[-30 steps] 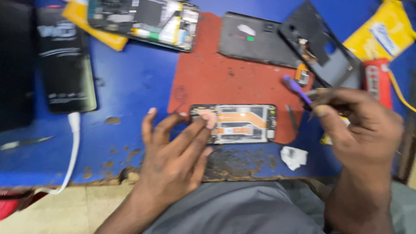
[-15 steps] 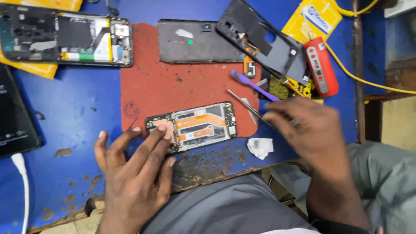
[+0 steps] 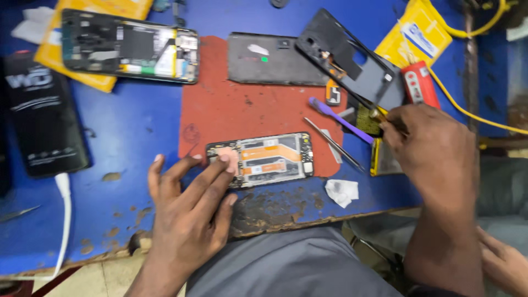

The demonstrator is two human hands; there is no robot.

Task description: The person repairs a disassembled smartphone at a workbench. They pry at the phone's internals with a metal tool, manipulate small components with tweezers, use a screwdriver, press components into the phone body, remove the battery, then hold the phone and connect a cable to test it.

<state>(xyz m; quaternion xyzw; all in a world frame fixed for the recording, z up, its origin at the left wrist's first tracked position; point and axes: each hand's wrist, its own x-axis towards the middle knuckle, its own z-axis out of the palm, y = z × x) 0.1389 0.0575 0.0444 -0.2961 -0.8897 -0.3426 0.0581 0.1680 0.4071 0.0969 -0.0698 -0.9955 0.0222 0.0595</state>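
The left hand point(image 3: 190, 212) lies flat and palm down on the blue worktable point(image 3: 126, 137), forearm coming up from the lower edge of the view. Its fingers are spread and stretched forward, and the fingertips point(image 3: 228, 160) press on the near left end of an opened phone point(image 3: 261, 158), which holds nothing in a grasp but is pinned in place. That phone lies lengthwise on the lower edge of the red work mat point(image 3: 242, 107), its back removed so that orange flex strips and a dark board show.

The right hand point(image 3: 432, 151) reaches in from the right, wrist bent, knuckles upward, fingers curled tightly around a thin tool with a yellow tip point(image 3: 378, 115); the rest of the tool is hidden under the hand. Just left of it a purple pry tool point(image 3: 341, 120) and metal tweezers point(image 3: 333, 143) lie slanted across the mat's right edge, near the phone but apart from it.

A dark back cover point(image 3: 269, 59) rests at the top of the mat, with a black frame point(image 3: 352, 60) tilted over its right end. A second opened phone point(image 3: 129, 47) lies at upper left.
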